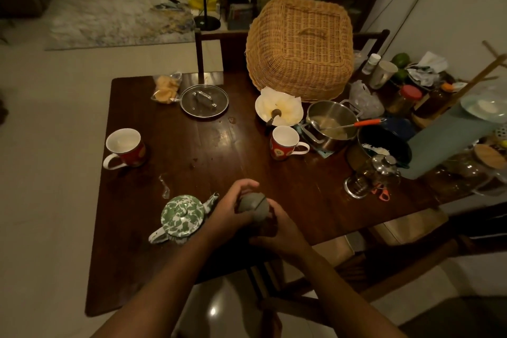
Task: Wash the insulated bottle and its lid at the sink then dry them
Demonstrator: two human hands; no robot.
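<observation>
Head view: the insulated bottle [258, 215] is held upright over the near edge of the tabletop [205, 151], just right of the green-and-white teapot [182, 218]. Your left hand [231, 210] is curled over its rounded grey top, which I take to be the lid [247, 202]. Your right hand [282, 228] is wrapped round the body below, so most of the body is hidden. A dark line crosses the top; I cannot tell whether it is a seam or a strap. Judgement: expect a rigid shell, moderately heavy if any liquid is left inside, with a smooth finish that will turn slippery once wet and soapy. Hold the body low with a full wrap and grip the lid at its widest ring for twisting; the lid itself should be light and easy to drop. No sink is in view, so the bottle has to be carried off. Surroundings: the teapot spout points toward your left wrist, the closest thing to knock. A mug [124, 147] stands far left and a second mug [284, 143] at centre, beside a steel pot [332, 123] with a ladle. A glass pot lid [204, 100] and a wicker basket [300, 46] sit far back, well clear. A glass press [370, 175] stands to the right. Chairs crowd the near right side.
</observation>
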